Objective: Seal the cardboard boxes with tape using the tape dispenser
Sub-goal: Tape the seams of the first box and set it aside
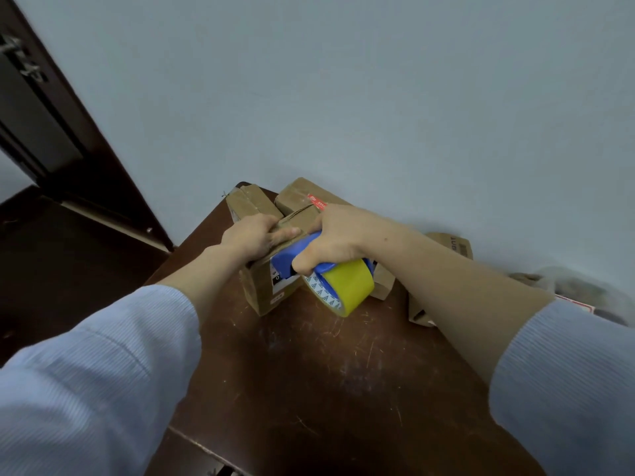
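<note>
Your right hand (338, 235) is grasping the blue plastic tape dispenser (283, 264) with curled fingers, holding it on the small brown cardboard box (261, 293) on the dark wooden counter (326, 372). Your left hand (254, 235) is pressing the box top, fingers released.

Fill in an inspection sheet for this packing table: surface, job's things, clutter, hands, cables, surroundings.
Surface: dark brown wooden table, scratched.
Job's things: brown cardboard box with white label in the middle; blue plastic tape dispenser with yellowish tape roll at its near top edge; other cardboard boxes behind and to the right.
Clutter: blurred grey object at the right edge, unidentifiable.
Hands: left hand presses on the box top; right hand grips the dispenser.
Cables: nothing seen.
Surroundings: pale blue-grey wall; dark door at left.
</note>
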Available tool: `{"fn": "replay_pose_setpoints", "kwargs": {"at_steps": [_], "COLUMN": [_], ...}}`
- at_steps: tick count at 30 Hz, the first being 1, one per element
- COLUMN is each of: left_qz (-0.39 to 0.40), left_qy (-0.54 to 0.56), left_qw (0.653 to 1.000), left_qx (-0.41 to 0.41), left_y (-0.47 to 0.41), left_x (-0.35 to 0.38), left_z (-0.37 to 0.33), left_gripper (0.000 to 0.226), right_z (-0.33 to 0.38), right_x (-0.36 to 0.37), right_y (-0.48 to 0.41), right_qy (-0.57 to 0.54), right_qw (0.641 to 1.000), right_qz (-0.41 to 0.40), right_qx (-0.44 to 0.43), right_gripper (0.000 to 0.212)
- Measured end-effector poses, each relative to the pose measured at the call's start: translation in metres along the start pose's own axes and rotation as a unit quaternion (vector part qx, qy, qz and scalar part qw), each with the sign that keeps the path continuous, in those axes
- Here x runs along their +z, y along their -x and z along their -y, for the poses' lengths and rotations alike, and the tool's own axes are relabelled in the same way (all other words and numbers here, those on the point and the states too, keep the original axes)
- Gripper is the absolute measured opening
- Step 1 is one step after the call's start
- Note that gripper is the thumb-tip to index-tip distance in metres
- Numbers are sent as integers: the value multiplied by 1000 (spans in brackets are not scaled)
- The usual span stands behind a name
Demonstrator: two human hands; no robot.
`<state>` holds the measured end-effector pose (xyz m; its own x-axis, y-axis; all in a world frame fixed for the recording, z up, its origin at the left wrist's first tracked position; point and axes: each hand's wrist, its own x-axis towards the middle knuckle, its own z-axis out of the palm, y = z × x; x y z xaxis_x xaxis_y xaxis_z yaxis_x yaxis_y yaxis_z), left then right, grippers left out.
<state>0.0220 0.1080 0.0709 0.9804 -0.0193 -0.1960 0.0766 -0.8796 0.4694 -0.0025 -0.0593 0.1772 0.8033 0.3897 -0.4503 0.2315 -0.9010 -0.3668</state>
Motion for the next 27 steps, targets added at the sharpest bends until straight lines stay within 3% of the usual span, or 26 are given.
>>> {"fn": "replay_pose_setpoints", "kwargs": {"at_steps": [4,5,6,7,9,13,15,17,20,25,27], "left_qz": [-6,-8,-11,-13,-13,23,50,21,-14,16,-8], "left_qy": [-1,0,5,10,2,22,-40,-127,-158,-132,-151], "left_qw": [1000,1000,1000,1000,1000,999,998,992,987,991,988], "left_qx": [1,0,-1,-5,-3,-22,-28,-8,7,-26,-12], "left_y": [0,1,1,1,2,9,9,10,10,15,19], "left_x": [4,5,4,4,6,1,0,7,14,14,17], "left_z": [0,3,3,3,4,-5,-6,-5,-8,-17,-19], "left_gripper": [50,49,49,48,51,91,111,95,68,85,69], "right_z": [-13,-19,-24,-30,-40,-54,-59,-60,-63,-72,-79], "right_x": [39,62,78,85,75,35,32,36,46,50,50], "right_y": [8,9,13,14,12,15,14,14,15,21,24], "right_qy": [-29,-20,-18,-27,-45,-59,-69,-101,-137,-144,-151], "right_qw": [998,996,992,990,992,994,995,993,990,989,988], "right_qz": [37,75,116,125,108,81,57,43,38,22,15], "right_qx": [36,45,52,55,49,45,42,34,23,20,27], "right_gripper": [25,30,48,64,71,68,67,70,72,74,76]}}
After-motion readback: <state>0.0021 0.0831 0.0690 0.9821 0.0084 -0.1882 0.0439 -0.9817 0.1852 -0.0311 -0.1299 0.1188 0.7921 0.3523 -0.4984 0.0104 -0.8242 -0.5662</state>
